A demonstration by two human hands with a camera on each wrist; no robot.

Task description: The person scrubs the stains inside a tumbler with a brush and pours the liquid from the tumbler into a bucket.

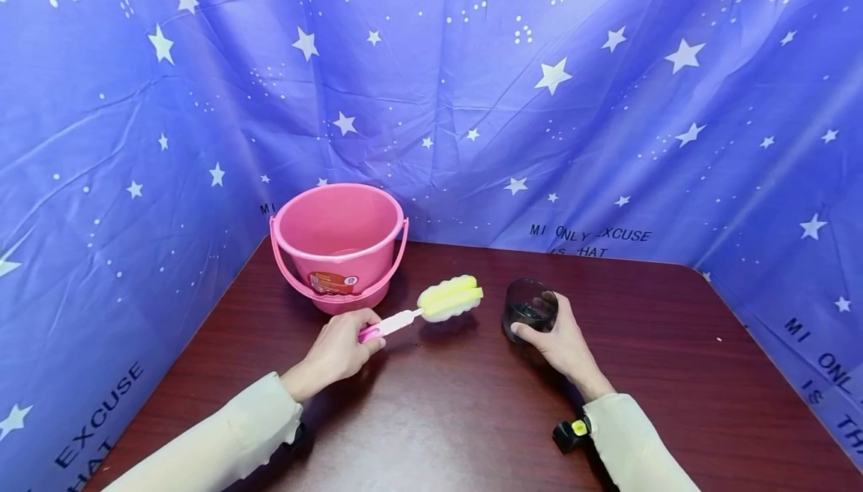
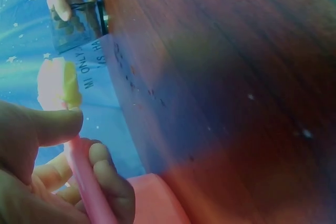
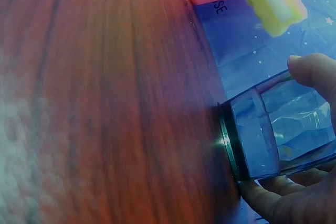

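Observation:
My left hand (image 1: 339,350) grips the pink-and-white handle of a sponge brush (image 1: 450,299), whose yellow-and-white sponge head points right above the table. The left wrist view shows thumb and fingers curled round the pink handle (image 2: 86,182). My right hand (image 1: 562,338) holds a dark, see-through glass cup (image 1: 522,301), thumb on the near side and fingers behind. In the right wrist view the cup (image 3: 257,129) stands upright, its base at the tabletop. A gap separates the sponge head from the cup.
A pink bucket (image 1: 337,252) with its handle lowered stands at the back left, just beyond my left hand. The dark red wooden table (image 1: 431,417) ends at a blue star-patterned curtain (image 1: 438,87). A black wrist strap (image 1: 571,436) is at the right sleeve.

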